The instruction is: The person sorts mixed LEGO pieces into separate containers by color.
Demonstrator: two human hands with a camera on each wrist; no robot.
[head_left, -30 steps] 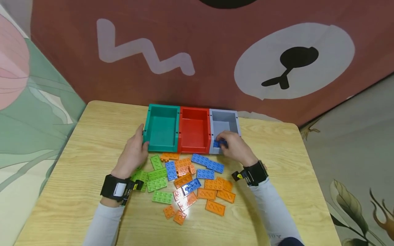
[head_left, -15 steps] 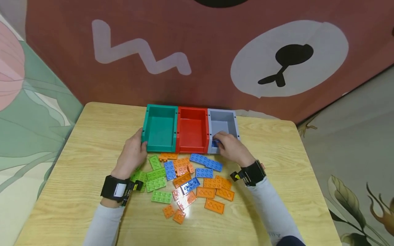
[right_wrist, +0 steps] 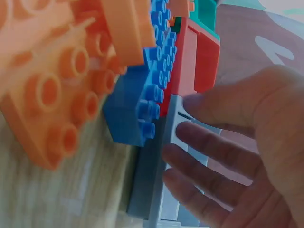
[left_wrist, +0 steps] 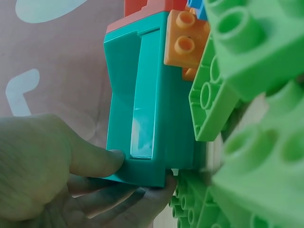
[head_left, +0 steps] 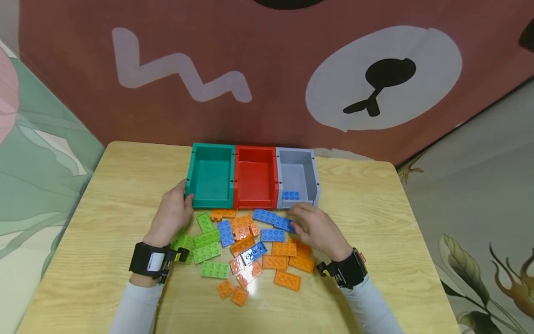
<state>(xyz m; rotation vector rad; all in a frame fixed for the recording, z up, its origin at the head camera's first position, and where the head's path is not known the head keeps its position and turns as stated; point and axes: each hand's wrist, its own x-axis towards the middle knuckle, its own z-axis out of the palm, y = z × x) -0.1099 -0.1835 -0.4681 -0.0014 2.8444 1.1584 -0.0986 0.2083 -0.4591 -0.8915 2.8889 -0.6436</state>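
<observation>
A brown wall [head_left: 179, 116] printed with a cartoon muzzle fills twelve o'clock, taking the spread of loose bricks in the head view as the dial's centre. Below it lies a light wood-grain table [head_left: 104, 199]. Three bins stand on it side by side, touching: the teal bin [head_left: 212, 176] at eleven, the red bin [head_left: 255, 178] at twelve, the grey-blue bin [head_left: 297, 171] at one.

The left hand [head_left: 170, 213], at ten, grasps the teal bin's outer near corner, thumb against the wall and fingers beneath. The right hand [head_left: 323, 229], between two and three, is released, its fingers apart and holding nothing, by the near edge of the grey-blue bin. Each wrist wears a black wristband [head_left: 143, 260].

Green bricks [head_left: 206, 239] gather towards nine and ten, some beside the left wrist. Orange bricks [head_left: 284, 249] cluster at three to four, others near the middle. One blue brick [head_left: 290, 195] lies studs up inside the grey-blue bin, at that bin's seven o'clock. Two more blue bricks [head_left: 264, 216] lie end to end between one and two; whether the right thumb touches the nearer one I cannot tell. Smallest are two square orange bricks [head_left: 239, 296] at seven.
</observation>
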